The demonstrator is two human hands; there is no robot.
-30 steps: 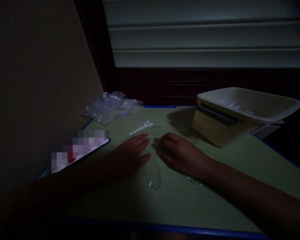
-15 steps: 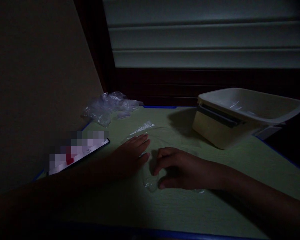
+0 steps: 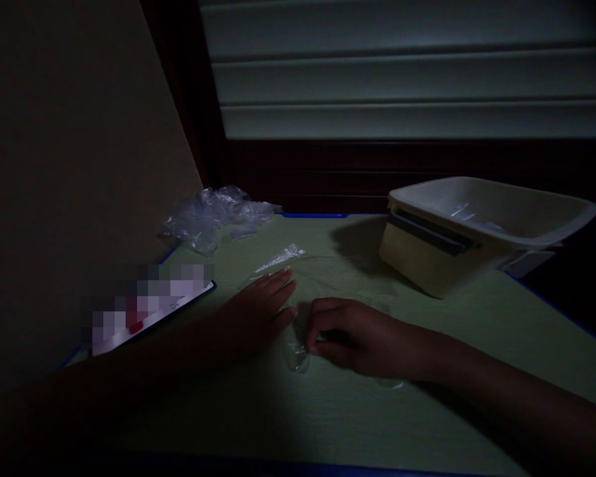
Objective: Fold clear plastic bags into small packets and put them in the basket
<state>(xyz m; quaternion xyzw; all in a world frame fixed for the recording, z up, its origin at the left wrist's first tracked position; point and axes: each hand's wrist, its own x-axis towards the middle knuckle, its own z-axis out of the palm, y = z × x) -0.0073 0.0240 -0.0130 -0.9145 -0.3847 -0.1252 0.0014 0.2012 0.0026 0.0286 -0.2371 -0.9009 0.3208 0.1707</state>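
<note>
A thin clear plastic piece, seemingly a glove or bag (image 3: pixel 298 360), lies flat on the pale green table (image 3: pixel 218 417). My left hand (image 3: pixel 265 308) rests palm down on its left part, fingers spread. The thumb and fingertips of my right hand (image 3: pixel 347 334) are pinched together at the plastic's edge, just right of my left hand. A crinkled, shiny part of the plastic (image 3: pixel 283 257) shows beyond my left fingers. The dim light makes the sheet's outline hard to see.
Crumpled clear plastic (image 3: pixel 211 215) is heaped at the back left. A phone (image 3: pixel 153 311), partly blurred out, lies at the left. A cream bin (image 3: pixel 422 262) with clear plastic inside stands tilted at the back right. Behind the table is a slatted panel (image 3: pixel 402 79).
My right thumb has moved up to meet the fingertips, closing onto the plastic. My left hand has stayed in place on the sheet. The view has shifted slightly.
</note>
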